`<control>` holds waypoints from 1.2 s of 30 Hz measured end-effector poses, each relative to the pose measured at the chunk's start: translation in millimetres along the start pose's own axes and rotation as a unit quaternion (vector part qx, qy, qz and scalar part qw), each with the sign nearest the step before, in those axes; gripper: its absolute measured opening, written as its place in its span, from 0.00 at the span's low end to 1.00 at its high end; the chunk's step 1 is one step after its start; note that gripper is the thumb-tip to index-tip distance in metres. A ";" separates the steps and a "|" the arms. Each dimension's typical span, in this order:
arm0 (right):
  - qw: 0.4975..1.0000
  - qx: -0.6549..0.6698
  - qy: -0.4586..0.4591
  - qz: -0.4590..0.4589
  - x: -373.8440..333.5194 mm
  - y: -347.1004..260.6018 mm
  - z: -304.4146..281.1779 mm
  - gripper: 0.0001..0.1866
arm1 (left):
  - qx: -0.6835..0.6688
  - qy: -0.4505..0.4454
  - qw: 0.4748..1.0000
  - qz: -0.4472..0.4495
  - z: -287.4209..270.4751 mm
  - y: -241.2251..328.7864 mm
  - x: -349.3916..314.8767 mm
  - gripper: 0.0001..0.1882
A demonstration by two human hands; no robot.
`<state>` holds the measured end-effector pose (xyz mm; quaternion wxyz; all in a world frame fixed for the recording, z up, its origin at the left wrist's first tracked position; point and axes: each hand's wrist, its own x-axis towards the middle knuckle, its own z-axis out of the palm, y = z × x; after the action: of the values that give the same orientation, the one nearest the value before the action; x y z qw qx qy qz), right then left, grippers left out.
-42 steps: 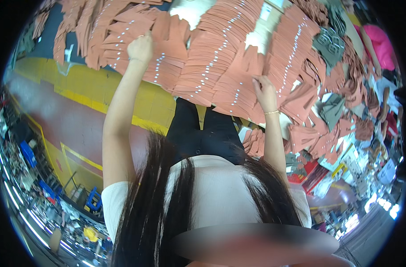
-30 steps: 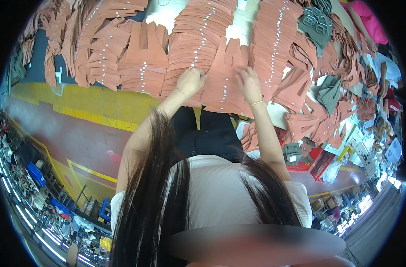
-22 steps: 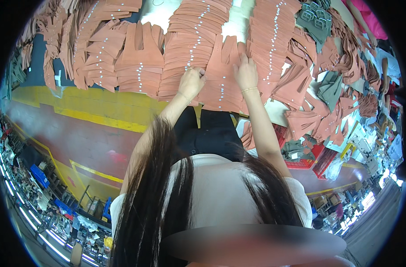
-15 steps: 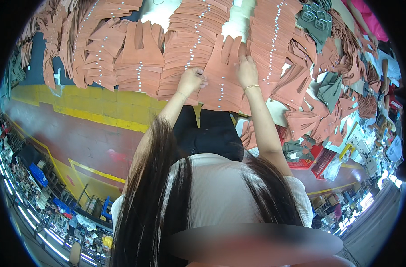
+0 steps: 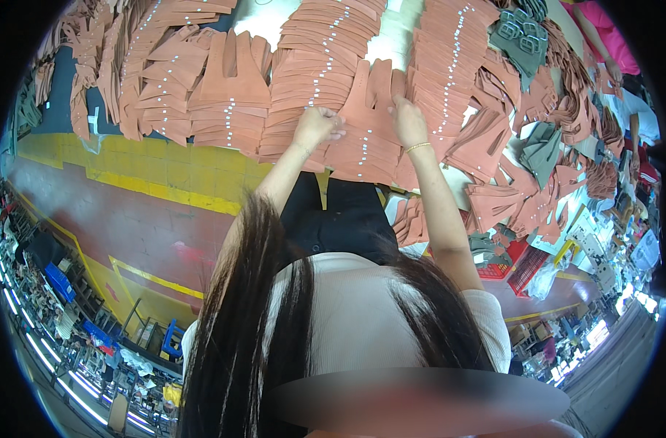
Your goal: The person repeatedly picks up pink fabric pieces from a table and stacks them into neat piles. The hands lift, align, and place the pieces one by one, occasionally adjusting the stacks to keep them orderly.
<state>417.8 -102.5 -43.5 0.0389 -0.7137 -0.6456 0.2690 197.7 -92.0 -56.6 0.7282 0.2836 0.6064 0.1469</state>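
Note:
In front of me an orange-brown cut piece (image 5: 368, 117) with strap-like prongs lies on a fanned stack of like pieces, which carry a row of small white stickers. My right hand (image 5: 409, 123) is closed at the right prong, with thumb and forefinger pinching its edge. Over the left edge of the same piece, my left hand (image 5: 319, 126) has its fingers curled together. What those fingers hold, if anything, is too small to make out. A taller fanned stack (image 5: 314, 77) lies beside the left hand, and another long stack (image 5: 446, 66) is right of my right hand.
More orange-brown stacks (image 5: 231, 95) cover the table to the left. Dark green pieces (image 5: 541, 150) lie on the right, and green pieces with buckle-like shapes (image 5: 519, 33) farther back. Red crates (image 5: 530, 266) stand below the table's right side. Another person's arm (image 5: 595, 40) shows at the far right.
My right hand has shifted slightly right and toward me along the prong. The prongs of the top piece look a little rearranged. My left hand has barely moved.

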 end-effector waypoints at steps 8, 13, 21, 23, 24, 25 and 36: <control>0.999 0.014 0.019 0.021 -1.0 -4.5 2.6 0.20 | 0.191 0.084 0.970 0.124 19.4 -4.8 -3.5 0.13; 0.997 -0.056 0.053 0.007 -6.1 -18.0 -1.0 0.29 | 0.252 0.133 0.936 0.209 36.2 -7.5 4.4 0.13; 0.983 -0.024 0.169 -0.073 -17.6 -25.7 -21.6 0.30 | 0.380 0.104 0.852 0.343 8.8 37.9 -25.8 0.13; 0.977 0.003 0.193 -0.087 -23.2 -21.9 -25.7 0.28 | 0.428 0.104 0.828 0.348 -22.0 55.8 -30.4 0.13; 0.979 -0.002 0.194 -0.067 -24.6 -20.1 -26.3 0.23 | 0.428 0.122 0.823 0.352 -42.4 63.1 -33.3 0.12; 0.981 0.004 0.184 -0.060 -25.5 -18.0 -26.5 0.22 | 0.456 0.148 0.805 0.350 -66.9 71.0 -35.5 0.12; 0.988 0.052 0.127 -0.067 -31.8 -19.3 -11.3 0.14 | 0.249 0.265 0.918 0.160 -219.3 72.2 -35.6 0.20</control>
<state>404.6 -126.1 -15.5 0.1759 -0.6939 -0.6670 0.2063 -12.7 -2.9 -8.2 0.4135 0.4997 0.7406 0.1754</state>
